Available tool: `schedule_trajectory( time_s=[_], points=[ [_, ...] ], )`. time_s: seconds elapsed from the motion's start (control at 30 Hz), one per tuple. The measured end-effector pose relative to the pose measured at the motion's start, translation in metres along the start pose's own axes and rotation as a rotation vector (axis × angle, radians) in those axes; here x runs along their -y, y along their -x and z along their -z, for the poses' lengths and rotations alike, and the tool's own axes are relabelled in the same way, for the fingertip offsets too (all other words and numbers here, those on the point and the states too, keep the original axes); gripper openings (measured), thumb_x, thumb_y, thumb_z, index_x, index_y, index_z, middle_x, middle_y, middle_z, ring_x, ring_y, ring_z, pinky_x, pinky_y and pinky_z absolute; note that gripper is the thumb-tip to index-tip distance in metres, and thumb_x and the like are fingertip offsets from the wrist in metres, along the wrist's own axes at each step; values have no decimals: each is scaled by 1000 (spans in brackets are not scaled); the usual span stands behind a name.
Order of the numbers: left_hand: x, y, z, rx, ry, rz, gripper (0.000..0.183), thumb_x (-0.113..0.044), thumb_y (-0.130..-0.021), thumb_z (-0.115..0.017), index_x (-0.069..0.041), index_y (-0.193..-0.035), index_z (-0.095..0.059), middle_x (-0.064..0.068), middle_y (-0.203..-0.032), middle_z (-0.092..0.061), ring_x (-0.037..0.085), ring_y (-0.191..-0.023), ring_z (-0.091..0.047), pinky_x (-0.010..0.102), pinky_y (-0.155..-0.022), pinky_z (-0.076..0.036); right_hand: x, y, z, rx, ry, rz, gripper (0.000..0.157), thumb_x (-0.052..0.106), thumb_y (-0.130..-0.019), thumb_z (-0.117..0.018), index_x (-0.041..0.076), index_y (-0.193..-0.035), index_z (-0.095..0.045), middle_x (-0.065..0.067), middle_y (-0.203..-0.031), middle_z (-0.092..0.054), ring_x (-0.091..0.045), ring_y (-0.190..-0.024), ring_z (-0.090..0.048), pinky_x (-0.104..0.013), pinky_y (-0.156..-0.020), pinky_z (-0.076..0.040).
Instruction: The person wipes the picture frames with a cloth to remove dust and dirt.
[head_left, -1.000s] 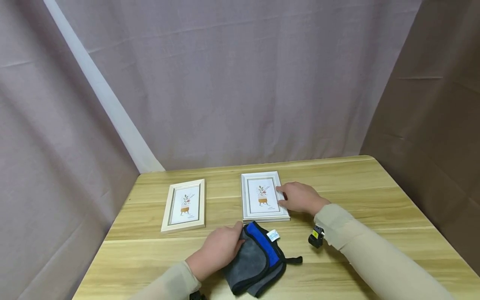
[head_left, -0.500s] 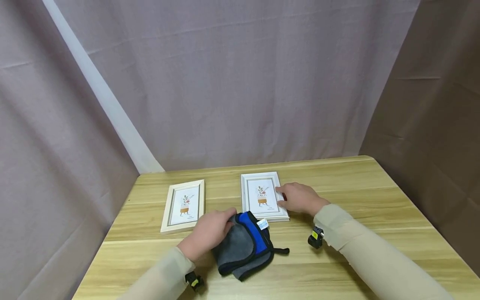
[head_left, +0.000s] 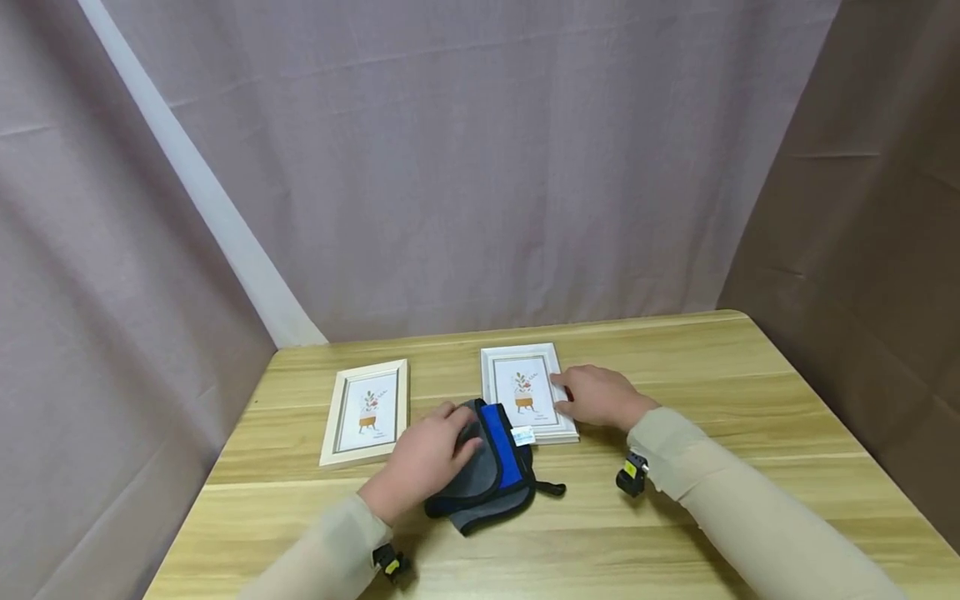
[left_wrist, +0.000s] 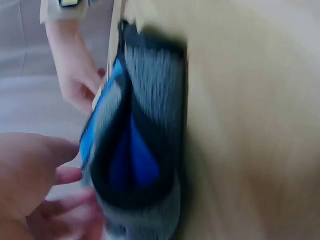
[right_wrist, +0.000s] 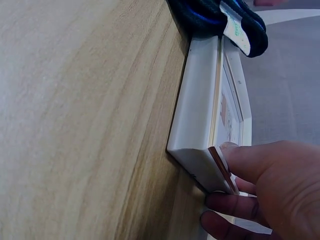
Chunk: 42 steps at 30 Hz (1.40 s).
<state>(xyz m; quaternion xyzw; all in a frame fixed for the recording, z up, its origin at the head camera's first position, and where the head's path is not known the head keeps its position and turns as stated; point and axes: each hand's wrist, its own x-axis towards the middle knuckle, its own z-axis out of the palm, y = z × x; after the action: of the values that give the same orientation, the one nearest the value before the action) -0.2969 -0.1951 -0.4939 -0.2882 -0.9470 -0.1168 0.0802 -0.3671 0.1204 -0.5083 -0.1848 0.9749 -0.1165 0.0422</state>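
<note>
A folded grey cloth [head_left: 477, 475] with a blue band, black edging and a white label lies on the table, its upper corner overlapping a white picture frame [head_left: 491, 379]. My left hand [head_left: 423, 454] rests on the cloth's left part with thumb and fingers spread apart; in the left wrist view the fingers [left_wrist: 65, 175] are blurred beside the folds. My right hand [head_left: 603, 396] grips the white frame's right edge. In the right wrist view, the right thumb [right_wrist: 250, 157] lies over the front while other fingers are at the side. Both the frame and the cloth appear there.
A cream picture frame [head_left: 367, 412] with a similar plant print lies flat to the left, close to my left hand. The wooden table [head_left: 675, 533] ends at a grey curtain [head_left: 450, 167] behind, with a brown one [head_left: 862, 250] on the right.
My left hand has carried the cloth up and to the left, onto the white frame's lower left corner, and its fingers have since spread. The right hand stays on the frame.
</note>
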Motion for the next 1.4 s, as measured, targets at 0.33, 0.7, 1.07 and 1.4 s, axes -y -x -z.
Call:
schedule_trajectory(
  time_s=[0.33, 0.7, 1.07, 1.4],
  points=[
    [-18, 8, -9, 197, -64, -23, 69, -59, -107, -66, -18, -163, -56, 21, -153, -59, 41, -136, -60, 54, -108, -55, 0, -1, -1, 32, 55, 43, 63, 34, -106, -74, 2, -158, -58, -18, -130, -71, -28, -107, -68, -54, -94, -58],
    [-20, -2, -20, 185, -110, -10, 68, -65, -109, -57, -21, -159, -60, 17, -153, -58, 36, -138, -57, 63, -104, -54, -1, 0, 1, 54, 62, 40, 61, 33, -107, -73, 4, -158, -59, -10, -113, -70, -21, -87, -58, -46, -80, -55],
    [-24, -17, -25, 165, -212, -8, 70, -69, -111, -47, -16, -153, -65, 17, -138, -65, 33, -129, -62, 58, -98, -57, -6, 0, 1, 58, 58, 58, 62, 35, -106, -72, 6, -159, -58, -10, -115, -70, -21, -91, -62, -50, -82, -57],
    [-17, -28, -24, 141, -245, 2, 69, -67, -111, -48, -16, -154, -64, 15, -132, -69, 34, -126, -65, 58, -96, -58, 1, -1, 5, 69, 41, 52, 62, 34, -107, -73, 5, -159, -58, -7, -109, -68, -20, -86, -58, -46, -78, -54]
  ],
)
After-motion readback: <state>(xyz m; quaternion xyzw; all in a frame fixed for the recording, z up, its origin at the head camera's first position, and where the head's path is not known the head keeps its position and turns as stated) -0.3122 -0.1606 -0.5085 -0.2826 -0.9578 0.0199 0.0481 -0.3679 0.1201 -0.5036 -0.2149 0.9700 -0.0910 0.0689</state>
